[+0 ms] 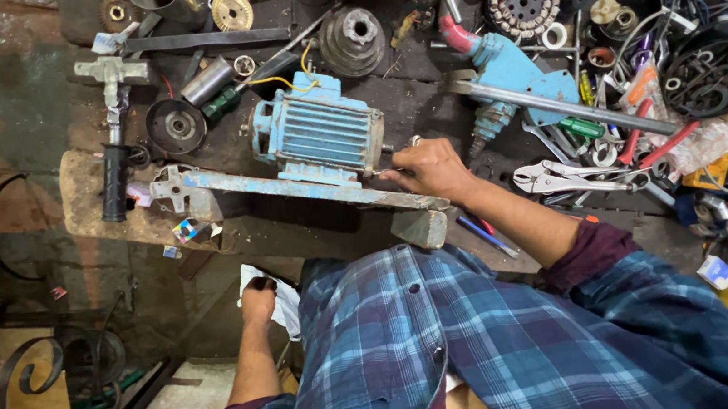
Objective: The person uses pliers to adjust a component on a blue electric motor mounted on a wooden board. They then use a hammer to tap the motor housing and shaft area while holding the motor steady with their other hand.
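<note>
Nearest to us, our plaid shirt fills the lower frame and hides the front edge of the tabletop. Our left hand hangs low, below the tabletop's edge, its grip pressed together on one white cloth.

Further out, our right hand rests on the tabletop, fingers curled at the shaft end of one blue electric motor; we cannot tell whether the grip pinches the shaft or only touches it. The motor lies on its side on one long blue-painted metal bar, near the middle of the tabletop, with one yellow wire looping off its far side.

To the left of the motor we count one black handle and one dark round disc. To the right of the hand lie one pair of locking pliers and one green-handled screwdriver, both close to the forearm.

Beyond the motor stands one grey stepped pulley, one blue pipe vise crossed by a steel bar, and one wound stator ring. At far right, one black bowl holds small hardware, too crowded to count.
</note>
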